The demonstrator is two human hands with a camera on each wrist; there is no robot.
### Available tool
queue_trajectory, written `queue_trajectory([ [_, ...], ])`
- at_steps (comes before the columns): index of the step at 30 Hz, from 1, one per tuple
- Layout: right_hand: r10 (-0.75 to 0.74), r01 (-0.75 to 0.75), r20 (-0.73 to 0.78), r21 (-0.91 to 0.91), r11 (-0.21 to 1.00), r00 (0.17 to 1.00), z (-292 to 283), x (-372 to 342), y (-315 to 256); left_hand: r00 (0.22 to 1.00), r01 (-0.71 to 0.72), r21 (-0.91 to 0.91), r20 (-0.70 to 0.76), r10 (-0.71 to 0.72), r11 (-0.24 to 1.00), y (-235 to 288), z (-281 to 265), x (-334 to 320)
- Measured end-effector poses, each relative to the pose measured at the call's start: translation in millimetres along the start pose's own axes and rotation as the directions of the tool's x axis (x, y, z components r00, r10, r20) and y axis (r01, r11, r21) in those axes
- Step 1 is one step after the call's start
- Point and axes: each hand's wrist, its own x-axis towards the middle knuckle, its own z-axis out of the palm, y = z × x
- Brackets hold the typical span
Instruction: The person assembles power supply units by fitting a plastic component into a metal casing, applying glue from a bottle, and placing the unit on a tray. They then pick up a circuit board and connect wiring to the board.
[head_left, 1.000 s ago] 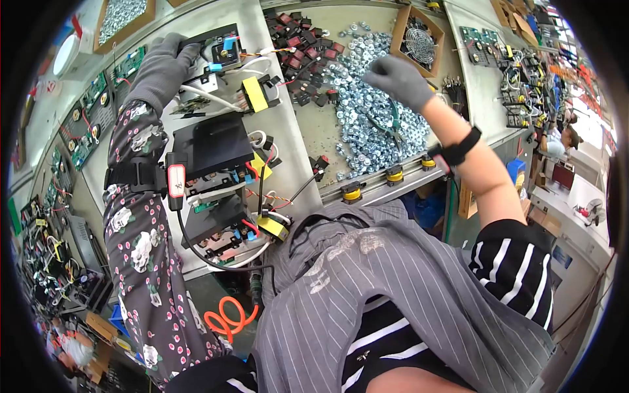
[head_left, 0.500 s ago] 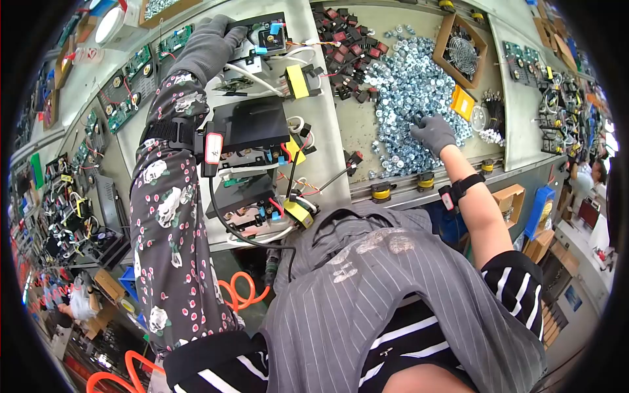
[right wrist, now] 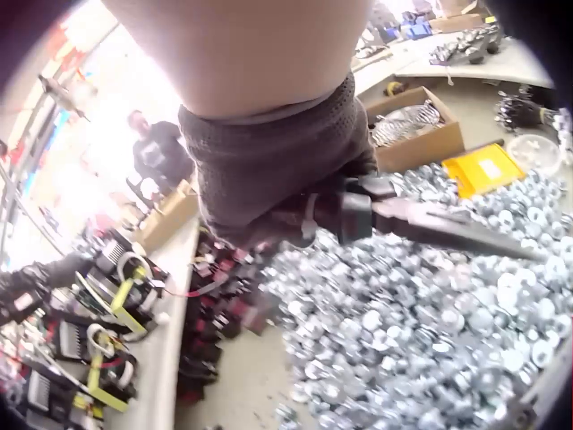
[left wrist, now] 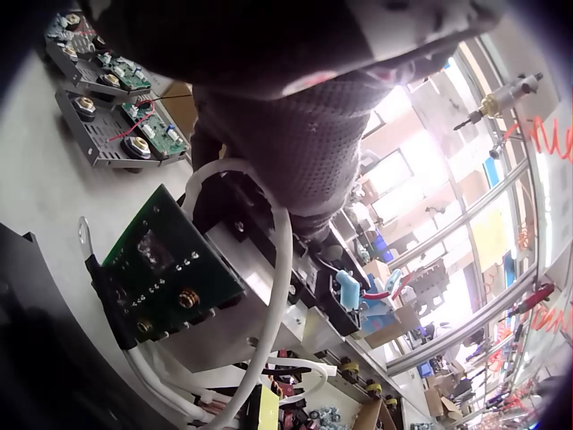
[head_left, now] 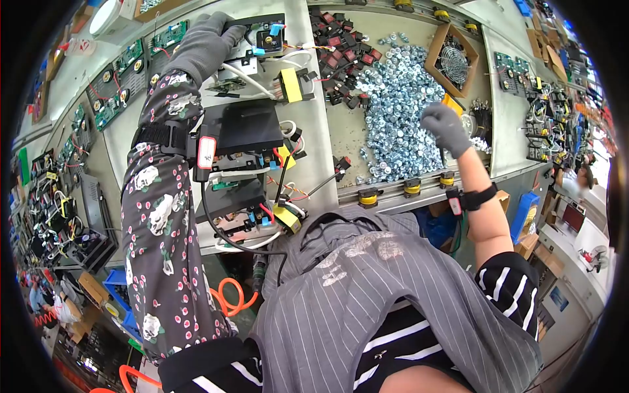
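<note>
My left hand [head_left: 206, 46], in a grey glove, grips the left edge of the farthest electronic assembly [head_left: 267, 38]. That unit has a black frame, blue connectors and white cables; a green circuit board [left wrist: 170, 269] shows on it in the left wrist view. The glove hides part of its frame. My right hand [head_left: 449, 128], also gloved, is raised over the right edge of a heap of small silvery metal fasteners [head_left: 396, 111]. It holds pliers [right wrist: 448, 231] with a long tapered metal nose pointing right in the right wrist view; their handles are mostly hidden.
Two more black-covered assemblies [head_left: 249, 124] line the bench nearer my body. Red-and-black switches [head_left: 337, 49] lie left of the fasteners. A cardboard box [head_left: 452, 62] with wire fan guards stands behind, beside a yellow tray [right wrist: 483, 170]. Boards [head_left: 118, 85] line the far left.
My right hand came down onto the fastener heap, then rose with the pliers and moved right. The left hand stays at the assembly; the head view has shifted.
</note>
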Motion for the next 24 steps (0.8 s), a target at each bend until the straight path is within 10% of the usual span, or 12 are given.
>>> queue_trajectory([
  [6, -0.271, 0.357, -0.258, 0.827, 0.434, 0.927, -49, 43, -107, 0.999, 0.011, 0.022, -0.036, -0.01, 1.0, -1, 0, 0],
  [15, -0.467, 0.19, -0.361, 0.908, -0.373, 0.807, -42, 166, -229, 0.999, 0.034, -0.051, -0.014, -0.035, 0.998, 8, -6, -7],
  [24, -0.441, 0.153, -0.245, 0.96, -0.234, 0.863, -27, 223, -254, 0.999, 0.01, -0.044, -0.05, -0.012, 0.999, 7, -3, -8],
])
